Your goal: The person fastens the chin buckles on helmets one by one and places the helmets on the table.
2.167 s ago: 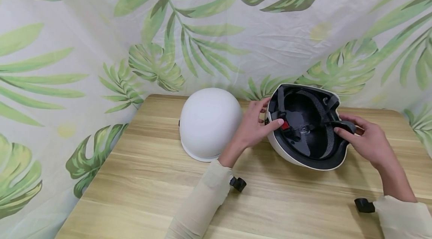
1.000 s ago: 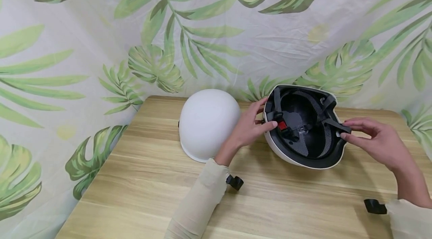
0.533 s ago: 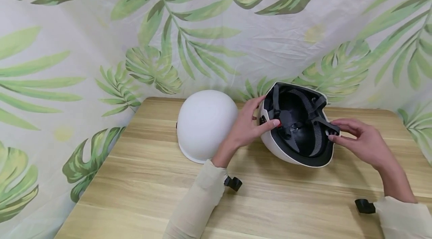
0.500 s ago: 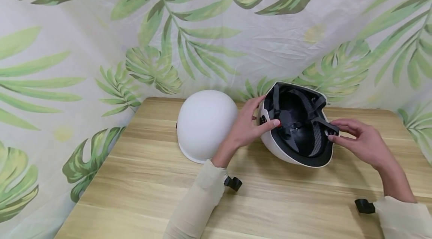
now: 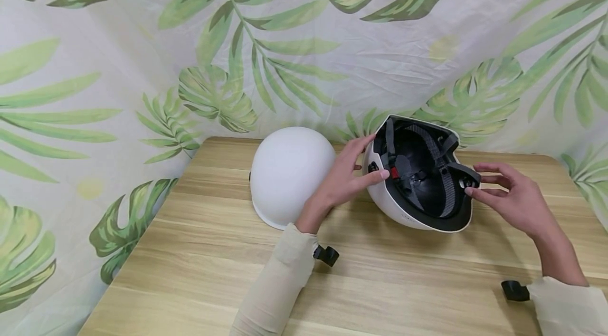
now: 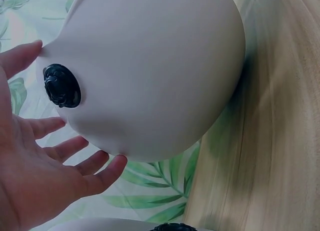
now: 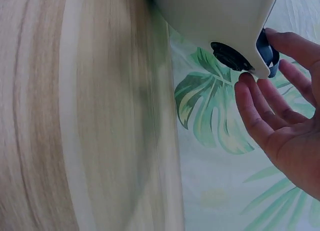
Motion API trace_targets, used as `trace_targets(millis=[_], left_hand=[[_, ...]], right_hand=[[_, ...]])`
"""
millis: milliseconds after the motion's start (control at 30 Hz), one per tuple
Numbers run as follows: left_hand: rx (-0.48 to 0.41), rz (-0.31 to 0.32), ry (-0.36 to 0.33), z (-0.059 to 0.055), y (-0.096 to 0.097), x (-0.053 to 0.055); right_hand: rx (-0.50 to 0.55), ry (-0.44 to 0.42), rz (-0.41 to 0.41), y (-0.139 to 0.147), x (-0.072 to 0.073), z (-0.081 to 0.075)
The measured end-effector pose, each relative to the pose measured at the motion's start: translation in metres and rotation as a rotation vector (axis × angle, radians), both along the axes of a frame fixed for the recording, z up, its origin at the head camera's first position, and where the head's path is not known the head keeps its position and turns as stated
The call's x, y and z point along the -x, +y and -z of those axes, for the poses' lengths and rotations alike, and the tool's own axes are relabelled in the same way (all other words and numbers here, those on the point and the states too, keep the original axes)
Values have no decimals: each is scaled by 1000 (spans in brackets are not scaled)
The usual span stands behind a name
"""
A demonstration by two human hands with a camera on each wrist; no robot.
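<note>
A white helmet (image 5: 396, 208) is tipped on its side on the table, its black lining facing me. My left hand (image 5: 339, 180) holds its left side, thumb at the rim, other fingers spread along the shell near a round black fitting (image 6: 62, 86). At the opposite rim my right hand (image 5: 518, 199) has its thumb (image 7: 287, 43) against a black strap (image 5: 461, 169), with the other fingers outside the edge. A red buckle part (image 5: 395, 173) shows inside, close to my left thumb. Left of this helmet, a second white helmet (image 5: 290, 175) sits dome up, partly behind my left hand.
Both helmets stand near the back edge of the wooden table (image 5: 190, 251). A leaf-patterned cloth (image 5: 285, 35) hangs behind it. Black wrist mounts (image 5: 326, 255) stick out from both sleeves above the tabletop.
The helmet has shifted left and turned slightly, showing more of its outer shell. My right hand has moved with it, and the strap now bows outward over the rim.
</note>
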State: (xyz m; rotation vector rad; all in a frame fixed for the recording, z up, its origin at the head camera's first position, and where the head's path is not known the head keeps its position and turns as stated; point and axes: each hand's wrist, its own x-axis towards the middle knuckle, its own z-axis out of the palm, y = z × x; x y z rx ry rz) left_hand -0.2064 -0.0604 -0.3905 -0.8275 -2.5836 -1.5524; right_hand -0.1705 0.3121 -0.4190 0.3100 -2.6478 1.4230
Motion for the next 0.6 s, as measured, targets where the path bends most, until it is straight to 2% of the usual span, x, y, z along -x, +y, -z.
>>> trace_targets(millis=[200, 400, 500, 600], left_hand=[[10, -29, 5, -1, 3, -1], [3, -115, 8, -7, 11, -7], [5, -134, 49, -11, 15, -10], [15, -119, 101, -13, 15, -10]], right_hand=[[11, 67, -6, -2, 1, 3], [-29, 61, 2, -7, 2, 9], [-42, 63, -16, -10, 3, 12], [-50, 67, -41, -13, 4, 15]])
